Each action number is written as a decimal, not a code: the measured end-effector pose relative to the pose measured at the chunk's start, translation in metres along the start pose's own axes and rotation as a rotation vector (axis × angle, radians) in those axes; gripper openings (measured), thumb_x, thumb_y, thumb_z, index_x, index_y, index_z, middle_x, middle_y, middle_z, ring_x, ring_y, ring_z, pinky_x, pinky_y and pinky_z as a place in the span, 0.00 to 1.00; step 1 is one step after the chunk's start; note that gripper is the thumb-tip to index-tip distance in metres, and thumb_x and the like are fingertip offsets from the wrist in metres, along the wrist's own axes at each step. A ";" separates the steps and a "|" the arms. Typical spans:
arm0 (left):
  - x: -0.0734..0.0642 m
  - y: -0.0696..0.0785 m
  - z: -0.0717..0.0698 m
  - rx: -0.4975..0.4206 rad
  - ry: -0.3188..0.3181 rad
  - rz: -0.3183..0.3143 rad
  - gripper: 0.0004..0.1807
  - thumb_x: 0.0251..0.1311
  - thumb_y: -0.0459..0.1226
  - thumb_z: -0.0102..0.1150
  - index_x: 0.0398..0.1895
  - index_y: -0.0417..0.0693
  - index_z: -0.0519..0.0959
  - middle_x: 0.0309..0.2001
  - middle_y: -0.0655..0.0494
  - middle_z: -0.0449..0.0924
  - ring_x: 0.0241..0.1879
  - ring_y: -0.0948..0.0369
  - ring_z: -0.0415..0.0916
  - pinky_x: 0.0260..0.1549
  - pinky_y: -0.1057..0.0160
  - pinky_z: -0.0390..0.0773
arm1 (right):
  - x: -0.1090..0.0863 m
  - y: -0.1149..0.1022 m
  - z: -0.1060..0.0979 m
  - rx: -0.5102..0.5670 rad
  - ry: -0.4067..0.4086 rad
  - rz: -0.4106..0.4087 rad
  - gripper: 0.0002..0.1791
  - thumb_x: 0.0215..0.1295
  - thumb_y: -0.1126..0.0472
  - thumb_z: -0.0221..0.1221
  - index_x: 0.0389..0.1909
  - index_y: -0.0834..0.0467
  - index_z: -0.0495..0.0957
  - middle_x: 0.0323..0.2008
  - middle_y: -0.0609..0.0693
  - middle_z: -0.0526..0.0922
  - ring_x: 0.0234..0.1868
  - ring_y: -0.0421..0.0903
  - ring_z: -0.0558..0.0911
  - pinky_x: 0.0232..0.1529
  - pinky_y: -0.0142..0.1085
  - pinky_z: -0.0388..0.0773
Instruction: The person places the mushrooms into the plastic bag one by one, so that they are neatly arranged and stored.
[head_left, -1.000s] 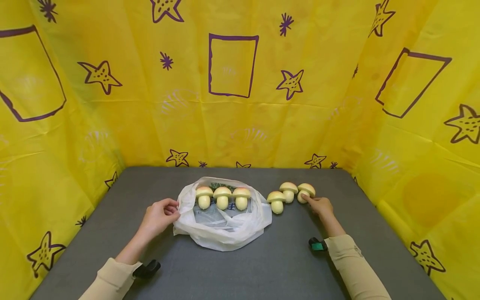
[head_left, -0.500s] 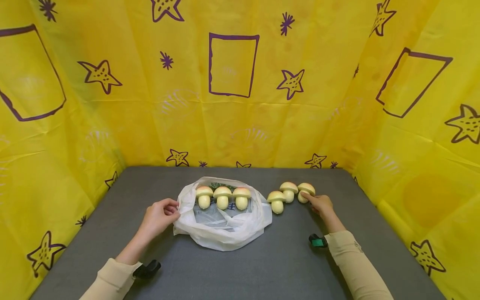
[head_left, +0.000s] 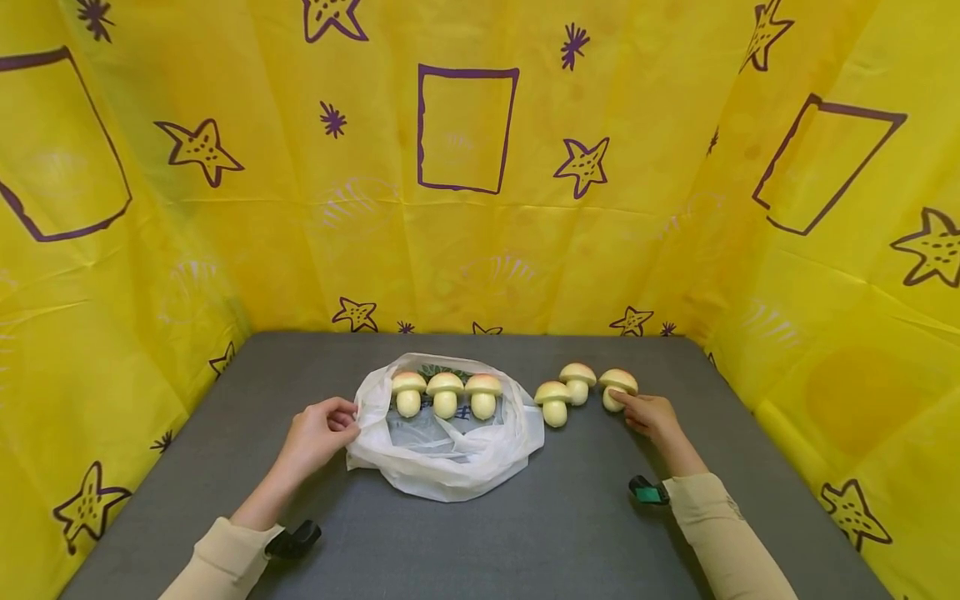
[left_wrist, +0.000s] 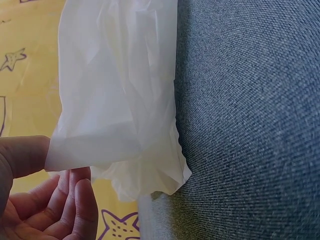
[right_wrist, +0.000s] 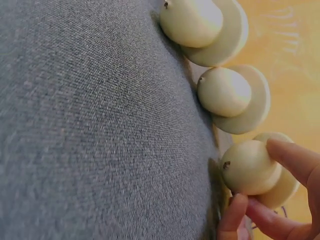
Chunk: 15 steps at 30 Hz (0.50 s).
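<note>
A white plastic bag (head_left: 450, 482) lies with its mouth spread on the table. Inside it, three toy mushrooms (head_left: 445, 396) stand in a row, caps toward the back. My left hand (head_left: 318, 435) pinches the bag's left rim between thumb and fingers, as the left wrist view also shows on the bag (left_wrist: 110, 100). At the right, my right hand (head_left: 651, 417) holds the stem of one mushroom (head_left: 618, 382) between thumb and fingers; that mushroom (right_wrist: 250, 167) shows its stem end in the right wrist view. Two more mushrooms (head_left: 553, 404) lie between it and the bag.
The dark grey tabletop (head_left: 480, 550) stretches in front of the bag. Yellow cloth walls (head_left: 480, 250) with purple starfish drawings enclose the back and both sides. A black wrist strap (head_left: 294, 540) is on the left wrist, and another (head_left: 648, 492) on the right.
My right hand has moved slightly to the right with the mushroom, which now stands apart from its neighbour. The left hand, the bag and the other mushrooms have stayed where they were.
</note>
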<state>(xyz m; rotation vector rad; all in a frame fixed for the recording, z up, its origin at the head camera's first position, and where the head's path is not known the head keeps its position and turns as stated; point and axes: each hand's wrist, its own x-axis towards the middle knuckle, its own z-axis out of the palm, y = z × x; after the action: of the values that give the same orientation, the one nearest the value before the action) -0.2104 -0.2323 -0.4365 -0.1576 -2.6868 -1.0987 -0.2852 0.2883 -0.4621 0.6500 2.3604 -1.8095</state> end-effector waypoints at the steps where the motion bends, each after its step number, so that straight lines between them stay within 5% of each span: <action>1: 0.000 0.000 0.000 -0.001 0.000 0.000 0.11 0.48 0.31 0.64 0.36 0.40 0.80 0.27 0.54 0.81 0.26 0.64 0.76 0.26 0.70 0.73 | -0.002 0.000 -0.001 0.011 -0.011 -0.004 0.31 0.56 0.48 0.65 0.51 0.68 0.73 0.22 0.41 0.77 0.25 0.35 0.77 0.31 0.28 0.77; 6: 0.001 -0.001 0.000 -0.005 -0.004 -0.008 0.11 0.48 0.31 0.64 0.37 0.40 0.80 0.28 0.54 0.81 0.26 0.63 0.76 0.26 0.70 0.73 | -0.012 -0.005 -0.006 0.079 -0.052 -0.023 0.37 0.57 0.52 0.64 0.57 0.76 0.65 0.20 0.42 0.81 0.25 0.35 0.81 0.33 0.29 0.80; 15: 0.001 -0.002 0.002 -0.003 -0.003 -0.003 0.11 0.48 0.31 0.64 0.37 0.40 0.81 0.27 0.54 0.81 0.26 0.63 0.75 0.26 0.70 0.73 | -0.025 -0.012 -0.014 0.078 -0.078 -0.070 0.38 0.56 0.51 0.66 0.56 0.78 0.67 0.23 0.45 0.83 0.27 0.37 0.84 0.36 0.32 0.81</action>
<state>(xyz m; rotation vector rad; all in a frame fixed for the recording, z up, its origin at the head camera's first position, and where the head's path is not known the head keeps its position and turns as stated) -0.2121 -0.2324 -0.4387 -0.1559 -2.6892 -1.1036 -0.2642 0.2923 -0.4391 0.5013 2.3006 -1.9269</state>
